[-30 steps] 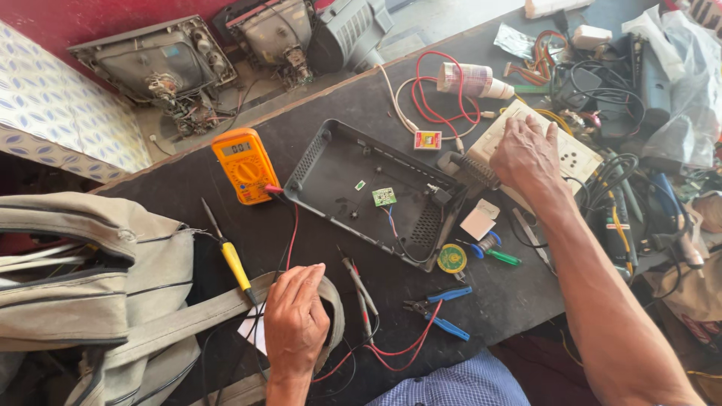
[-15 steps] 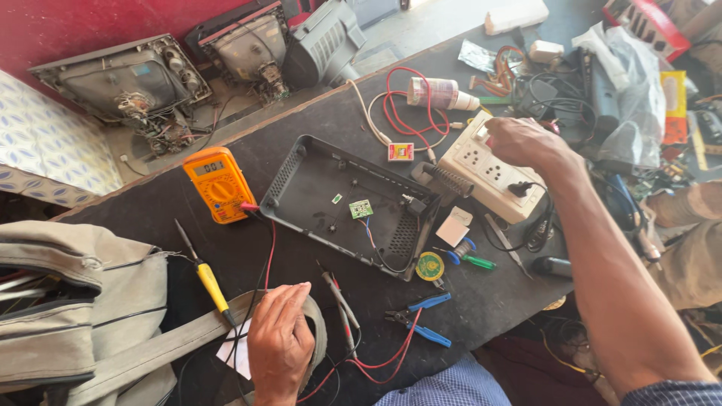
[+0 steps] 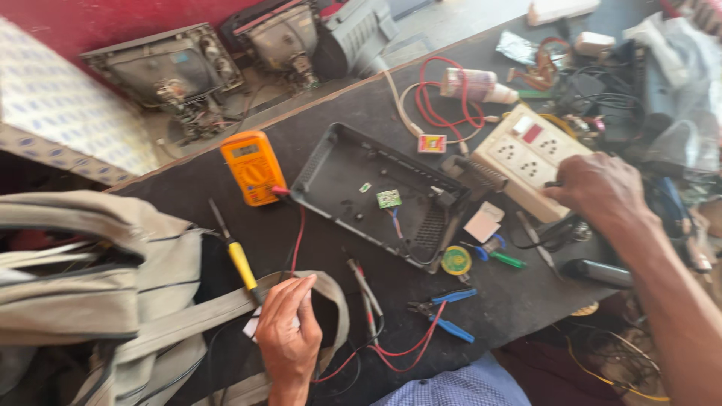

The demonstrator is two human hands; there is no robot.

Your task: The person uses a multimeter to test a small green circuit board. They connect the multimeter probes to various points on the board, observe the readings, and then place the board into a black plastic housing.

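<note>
Resting flat on the grey bag strap [image 3: 188,316] at the near edge of the dark workbench [image 3: 519,301], the left hand [image 3: 289,334] lies loose and grips nothing, with a yellow-handled screwdriver [image 3: 237,256] just beside its fingertips. The right hand [image 3: 602,192] is curled at the near right corner of the cream power strip [image 3: 523,154]; whether it is gripping the strip or a plug there I cannot tell. Between the hands lies the opened black plastic casing [image 3: 353,177], a small green circuit board [image 3: 389,198] loose inside it, and the orange multimeter [image 3: 253,167] sits just left of it. Judging from this, the casing is open, while probing and reassembly look undone.
</note>
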